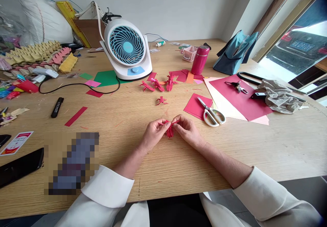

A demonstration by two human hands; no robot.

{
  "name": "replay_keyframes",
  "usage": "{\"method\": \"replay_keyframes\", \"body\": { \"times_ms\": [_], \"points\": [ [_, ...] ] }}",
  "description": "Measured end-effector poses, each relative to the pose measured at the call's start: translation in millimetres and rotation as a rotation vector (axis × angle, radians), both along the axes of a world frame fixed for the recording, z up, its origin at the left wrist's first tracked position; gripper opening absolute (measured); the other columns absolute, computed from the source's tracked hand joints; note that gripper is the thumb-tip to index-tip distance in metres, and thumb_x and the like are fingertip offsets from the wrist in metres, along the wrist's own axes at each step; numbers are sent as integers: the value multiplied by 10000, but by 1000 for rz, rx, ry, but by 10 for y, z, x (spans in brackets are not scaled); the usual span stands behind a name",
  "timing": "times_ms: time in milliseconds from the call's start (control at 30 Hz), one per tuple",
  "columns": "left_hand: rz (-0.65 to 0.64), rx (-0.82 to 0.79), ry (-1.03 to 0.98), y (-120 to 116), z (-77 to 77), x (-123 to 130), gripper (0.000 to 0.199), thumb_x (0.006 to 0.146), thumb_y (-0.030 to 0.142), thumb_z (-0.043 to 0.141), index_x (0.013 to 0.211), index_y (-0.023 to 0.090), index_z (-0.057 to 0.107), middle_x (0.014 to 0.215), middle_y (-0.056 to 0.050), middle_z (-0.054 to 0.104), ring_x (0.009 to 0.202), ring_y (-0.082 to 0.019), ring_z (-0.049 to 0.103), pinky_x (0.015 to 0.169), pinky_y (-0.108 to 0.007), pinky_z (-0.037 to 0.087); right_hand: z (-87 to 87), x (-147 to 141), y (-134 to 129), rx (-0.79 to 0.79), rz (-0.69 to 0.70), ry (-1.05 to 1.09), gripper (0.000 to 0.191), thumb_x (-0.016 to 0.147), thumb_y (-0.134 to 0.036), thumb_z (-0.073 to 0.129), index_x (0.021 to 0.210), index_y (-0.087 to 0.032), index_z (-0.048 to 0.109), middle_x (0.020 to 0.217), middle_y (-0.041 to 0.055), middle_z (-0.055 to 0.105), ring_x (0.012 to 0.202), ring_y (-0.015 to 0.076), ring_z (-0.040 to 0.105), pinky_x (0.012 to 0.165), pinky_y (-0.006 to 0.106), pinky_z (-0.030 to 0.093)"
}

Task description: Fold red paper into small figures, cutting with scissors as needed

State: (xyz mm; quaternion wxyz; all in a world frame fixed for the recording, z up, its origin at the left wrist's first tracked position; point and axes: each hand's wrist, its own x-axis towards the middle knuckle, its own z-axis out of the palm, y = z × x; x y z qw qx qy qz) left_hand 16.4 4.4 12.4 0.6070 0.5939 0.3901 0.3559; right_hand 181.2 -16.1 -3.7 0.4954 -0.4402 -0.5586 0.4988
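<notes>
Left hand (155,132) and right hand (188,131) pinch a folded red paper piece (170,131), in from the middle of the table's (258,148) near edge.
Fingertips of both close narrowly on it. Farther from that edge, several red paper figures (161,100) look finished to me; the held one seems partly shaped, and flat red sheets (195,103) lie unfolded by the scissors (214,115).

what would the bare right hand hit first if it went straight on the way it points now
Most likely the bare left hand, whose fingertips face those of the right hand across the small folded red paper piece both hold; exact depth between them is unclear.
</notes>
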Motion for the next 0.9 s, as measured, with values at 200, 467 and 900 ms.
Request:
{"method": "replay_keyframes", "body": {
  "times_ms": [200,467,900],
  "points": [
    [-17,-202,-86,-12,16,4,415,746,541,730,770,133,654,713,-29,665,674,-136,636,643,-264,570,-65,16,13,39,-50,-81,200,873,-370,600,809,-186,553,679,1,592,619,127,542,604,264,452],
    [-78,-318,-127,26,-40,-38,392,772,514,720,779,124,683,691,-52,699,624,-128,644,575,-231,540,12,-12,-12,-4,60,41,237,888,-418,619,947,-196,563,722,-7,604,613,123,571,589,271,488],
    [-72,-452,-170,26,9,-43,438,696,525,772,757,100,683,686,-73,716,577,-154,676,511,-231,530,5,-18,-25,3,109,219,265,878,-419,657,946,-183,557,754,-13,579,585,105,579,582,277,509]
  ]
}}
